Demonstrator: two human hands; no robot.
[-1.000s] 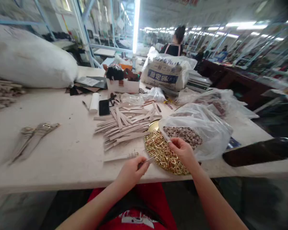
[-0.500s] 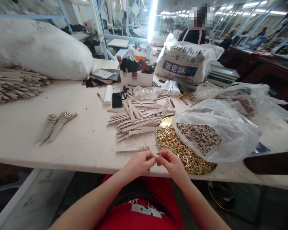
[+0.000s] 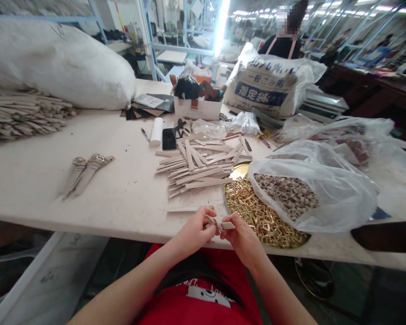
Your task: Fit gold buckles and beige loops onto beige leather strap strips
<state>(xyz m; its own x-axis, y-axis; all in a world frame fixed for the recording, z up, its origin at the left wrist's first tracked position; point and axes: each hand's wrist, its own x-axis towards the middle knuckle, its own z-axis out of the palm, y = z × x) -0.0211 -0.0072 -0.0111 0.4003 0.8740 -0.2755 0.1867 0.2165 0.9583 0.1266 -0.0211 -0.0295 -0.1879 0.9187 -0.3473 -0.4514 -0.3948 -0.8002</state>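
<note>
My left hand point(image 3: 198, 229) is closed on a small metal buckle point(image 3: 212, 223) at the table's front edge. Against it, my right hand point(image 3: 241, 235) pinches a short beige strap point(image 3: 227, 225) whose end sticks out between the fingers. Just behind my left hand lies another beige strap point(image 3: 182, 209) with a buckle at its right end. Gold buckles point(image 3: 264, 216) fill a round tray to the right. Past my hands is a heap of loose beige strips point(image 3: 199, 167).
A clear plastic bag point(image 3: 345, 194) of beige loops overlaps the tray. Finished-looking straps point(image 3: 88, 171) lie at left, near a strip bundle point(image 3: 23, 113) and a white sack point(image 3: 61, 67). A white box point(image 3: 198, 108) and printed bag point(image 3: 260, 92) stand behind; a person point(image 3: 280, 47) is beyond.
The beige strap now shows between my hands, which have shifted slightly apart. The whole view has moved a little, so the table things appear farther right.
</note>
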